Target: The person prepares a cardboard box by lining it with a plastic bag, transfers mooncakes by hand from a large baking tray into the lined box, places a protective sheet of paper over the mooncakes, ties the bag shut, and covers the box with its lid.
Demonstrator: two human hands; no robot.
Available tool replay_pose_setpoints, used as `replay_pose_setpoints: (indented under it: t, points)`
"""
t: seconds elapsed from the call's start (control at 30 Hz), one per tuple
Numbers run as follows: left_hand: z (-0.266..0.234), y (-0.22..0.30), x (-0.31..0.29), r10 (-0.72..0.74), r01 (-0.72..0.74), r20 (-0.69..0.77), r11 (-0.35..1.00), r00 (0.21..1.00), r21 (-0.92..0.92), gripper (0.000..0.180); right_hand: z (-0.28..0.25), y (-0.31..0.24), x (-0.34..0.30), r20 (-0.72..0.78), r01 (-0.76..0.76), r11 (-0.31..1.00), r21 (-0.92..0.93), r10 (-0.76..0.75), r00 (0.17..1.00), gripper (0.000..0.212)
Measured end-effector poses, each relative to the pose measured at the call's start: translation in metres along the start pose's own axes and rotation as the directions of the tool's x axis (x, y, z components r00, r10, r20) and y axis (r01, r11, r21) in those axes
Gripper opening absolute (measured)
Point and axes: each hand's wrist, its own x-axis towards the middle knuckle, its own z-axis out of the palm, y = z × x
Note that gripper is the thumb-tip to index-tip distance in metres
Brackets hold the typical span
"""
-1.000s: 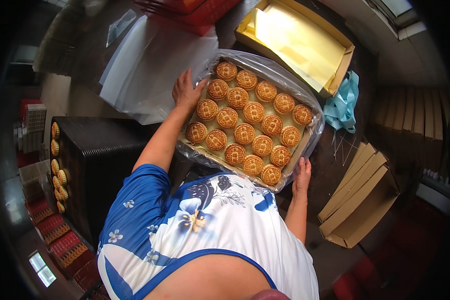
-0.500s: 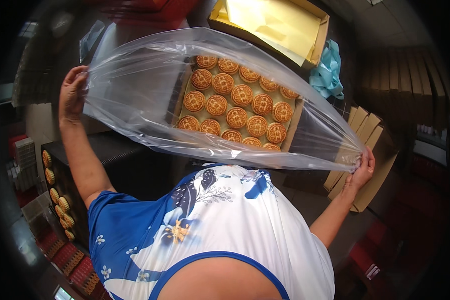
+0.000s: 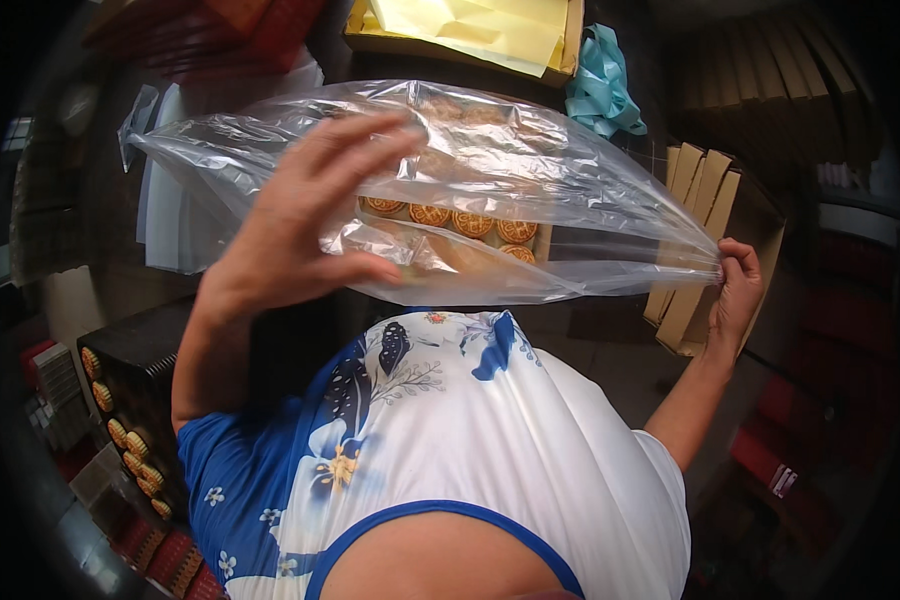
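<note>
Your right hand [image 3: 738, 280] pinches the gathered corner of a clear plastic bag [image 3: 610, 180], its fingertips partly buried in the bunched film, while your left hand [image 3: 290, 225], fingers spread and thumb apart, crosses in front of the bag's left half; motion blurs it, and whether it touches the plastic cannot be told. Round golden pastries [image 3: 472, 222] sit in a shallow tray [image 3: 543, 245] at the bag's middle, a few showing plainly through its mouth, the others veiled by glare and creases. Beyond the bag, a yellow-lined box [image 3: 470, 30] is cut off by the upper edge, near a heap of pale blue ribbon [image 3: 605, 85]. Cardboard boxes [image 3: 715, 195] stand behind your right hand, partly covered. Red boxes [image 3: 210, 40] at upper left fade into shadow.
</note>
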Motion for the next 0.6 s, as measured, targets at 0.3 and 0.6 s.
replay_pose_setpoints:
  t: [0.3, 0.6]
  points:
    - [0.123, 0.006, 0.027, -0.217, 0.248, 0.343, 0.967, 0.914, -0.050, 0.013, 0.005, -0.030, -0.010, 0.115, 0.103, 0.993, -0.057, -0.096, 0.989, 0.021]
    - [0.165, -0.043, 0.056, 0.055, 0.023, -0.221, 0.942, 0.974, 0.336, 0.005, 0.003, -0.043, -0.018, 0.196, 0.176, 0.973, -0.148, -0.145, 0.970, 0.020]
